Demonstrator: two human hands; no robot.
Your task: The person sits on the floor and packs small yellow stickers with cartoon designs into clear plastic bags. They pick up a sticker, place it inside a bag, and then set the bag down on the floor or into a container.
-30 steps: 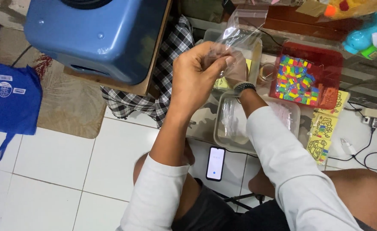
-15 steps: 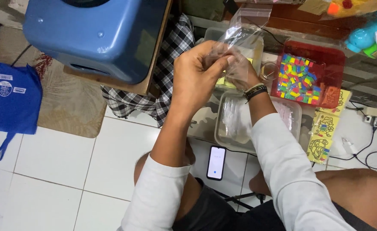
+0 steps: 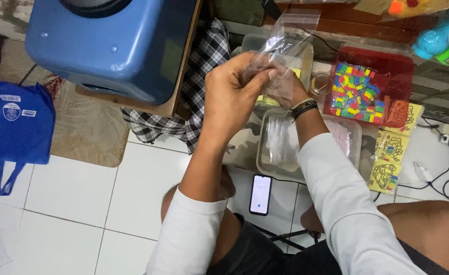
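A small clear plastic bag [image 3: 285, 38], thin and crinkled, is held up near the top centre of the frame, its open upper end standing free above 2 hands. The left hand [image 3: 232, 91] is closed around the bag's lower part, fingers curled and thumb pressed in; the right hand [image 3: 285, 86], wearing a dark beaded bracelet [image 3: 304, 107] at the wrist, pinches the same lower part from the other side, so both hands grip the bag together. The bag looks very light, soft and floppy, probably slippery, and likely to crumple or tear if pulled hard; the firmest place to hold it seems to be the bunched lower part or the upper rim, pinched between fingertips. Whether anything is inside it cannot be told. Directly below the hands sits a clear rectangular plastic tub [image 3: 306, 147] with more transparent bags in it. To the right of centre, a red plastic tray [image 3: 397, 63] holds many small, brightly coloured tiles. Below that tray lie yellow printed picture cards [image 3: 390, 160]. A black smartphone [image 3: 260, 194] lies on the white tiled floor [image 3: 72, 203] near the bottom centre. A large blue plastic container [image 3: 112, 40] fills the upper left, with a black-and-white checked cloth [image 3: 204, 66] beside it and a blue fabric bag [image 3: 13, 127] at the left edge.
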